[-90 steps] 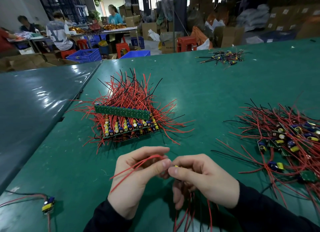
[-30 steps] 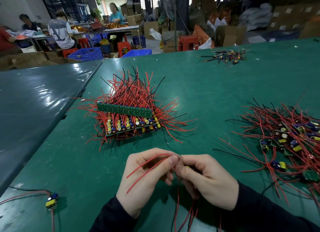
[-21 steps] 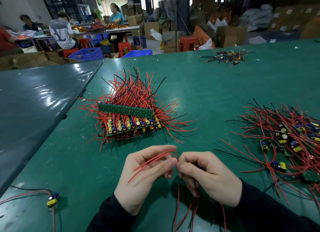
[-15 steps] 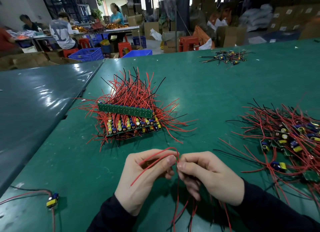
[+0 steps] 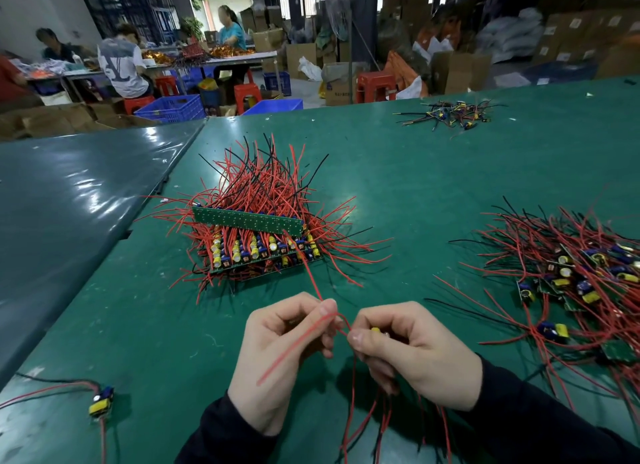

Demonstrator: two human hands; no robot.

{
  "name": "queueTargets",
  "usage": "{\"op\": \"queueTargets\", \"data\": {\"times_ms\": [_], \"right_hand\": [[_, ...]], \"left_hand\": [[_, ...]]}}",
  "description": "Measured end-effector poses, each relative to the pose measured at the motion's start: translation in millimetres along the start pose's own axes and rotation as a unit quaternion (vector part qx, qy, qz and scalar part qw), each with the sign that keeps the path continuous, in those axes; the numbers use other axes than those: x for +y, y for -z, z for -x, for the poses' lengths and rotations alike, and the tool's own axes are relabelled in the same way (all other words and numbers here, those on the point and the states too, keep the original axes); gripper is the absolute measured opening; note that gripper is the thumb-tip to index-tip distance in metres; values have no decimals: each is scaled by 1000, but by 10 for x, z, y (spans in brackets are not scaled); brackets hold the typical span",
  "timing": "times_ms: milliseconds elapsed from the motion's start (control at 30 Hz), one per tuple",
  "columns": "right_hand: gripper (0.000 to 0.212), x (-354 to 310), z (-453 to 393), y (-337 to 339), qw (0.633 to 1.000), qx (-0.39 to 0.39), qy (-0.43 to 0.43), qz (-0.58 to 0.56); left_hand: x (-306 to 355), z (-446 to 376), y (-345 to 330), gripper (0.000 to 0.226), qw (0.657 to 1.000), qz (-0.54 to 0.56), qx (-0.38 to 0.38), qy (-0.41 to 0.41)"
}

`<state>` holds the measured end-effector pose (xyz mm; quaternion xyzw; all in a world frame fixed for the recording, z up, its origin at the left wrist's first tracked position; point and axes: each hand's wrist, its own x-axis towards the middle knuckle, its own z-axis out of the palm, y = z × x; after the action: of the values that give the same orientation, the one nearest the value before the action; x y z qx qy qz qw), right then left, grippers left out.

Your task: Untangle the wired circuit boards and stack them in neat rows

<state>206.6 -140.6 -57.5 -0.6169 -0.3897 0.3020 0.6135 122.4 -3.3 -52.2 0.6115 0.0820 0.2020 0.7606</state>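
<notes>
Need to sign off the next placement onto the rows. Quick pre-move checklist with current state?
1. Left hand pinches a red wire: ok.
2. Right hand grips a small board, mostly hidden by fingers: ok.
3. Held board's wires free of each other: cannot tell; several hang below the hands.
4. Held wires clear of the tangled pile at right: ok.
5. Stacked rows look orderly: ok.
6. Stray board at lower left not yet stacked: not ok.
</notes>
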Motion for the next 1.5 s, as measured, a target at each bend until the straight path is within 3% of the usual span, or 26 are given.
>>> {"op": "queueTargets", "data": {"times_ms": [100, 300, 533, 633, 800, 900, 1000, 1167, 1333, 1500], "right_hand": [[26, 8, -9, 3, 1000, 16, 2, 6], [24, 29, -8, 35, 1000, 27, -1, 11], [26, 55, -22, 14, 999, 29, -12, 43], [24, 66, -35, 23, 999, 40, -22, -13], [25, 86, -51, 36, 997, 45, -26, -51], [25, 90, -43, 37, 999, 22, -21, -17], [24, 81, -27, 18, 1000, 9, -25, -8], [32, 73, -14, 20, 999, 13, -33, 27], [22, 52, -8, 8, 999, 24, -25, 32], [25, 63, -1, 16, 999, 18, -13, 37]], "left_hand": [[-6, 4, 2, 22, 997, 54, 14, 47], [19, -10, 19, 22, 996, 63, 35, 44], [41, -29, 54, 18, 978, 133, 5, 158], [26, -37, 91, 23, 978, 139, -2, 153], [-1, -14, 35, 43, 979, 96, -82, 158], [-59, -1, -54, 27, 995, 31, -41, 89], [-93, -8, -63, 29, 997, 26, -11, 67], [-92, -4, -55, 24, 998, -14, -31, 44], [-96, 0, -76, 30, 998, 25, 14, 64], [-55, 2, -62, 24, 992, 61, 3, 113]]}}
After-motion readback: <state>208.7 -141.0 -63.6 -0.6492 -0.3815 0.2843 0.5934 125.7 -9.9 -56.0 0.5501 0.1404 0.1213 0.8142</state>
